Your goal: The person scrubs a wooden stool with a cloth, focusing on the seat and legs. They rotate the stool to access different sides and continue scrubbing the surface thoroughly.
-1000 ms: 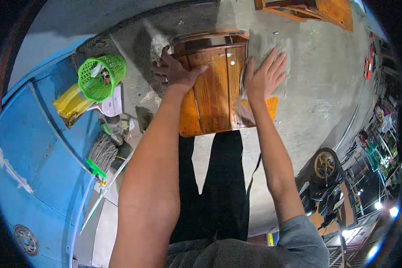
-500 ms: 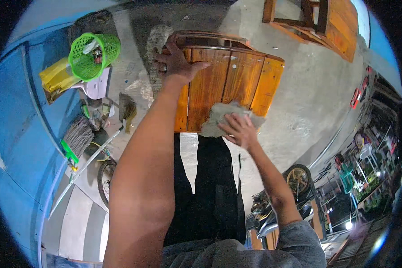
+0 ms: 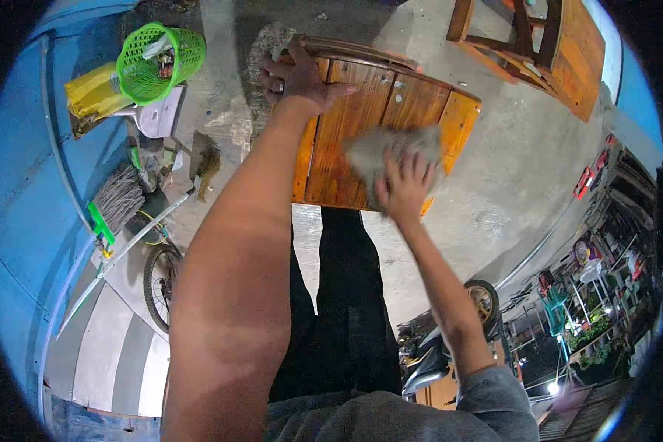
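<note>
A varnished orange-brown wooden stool [image 3: 345,158] with a slatted top stands in front of my legs. My left hand [image 3: 298,82] grips its far left corner, fingers spread over the edge and thumb stretched across the slats. On the right part of the top lies a crumpled grey cloth [image 3: 365,152]. My right hand [image 3: 407,184] presses on this cloth with its fingers apart; cloth and fingers are slightly blurred. A small pale spot [image 3: 398,98] shows on the slats beyond the cloth. The stool's legs are mostly hidden.
Another wooden piece of furniture [image 3: 571,62] lies at the far right. At the left are a green basket [image 3: 136,92] with items inside, a yellow bag [image 3: 92,92], a dustpan [image 3: 158,114] and a broom [image 3: 118,195]. A bicycle wheel [image 3: 153,287] and a motorbike wheel [image 3: 481,298] stand nearer me.
My right hand has pushed the cloth away from the stool's near edge, farther up over the slats. My left hand keeps its place on the corner. The whole view has shifted slightly.
</note>
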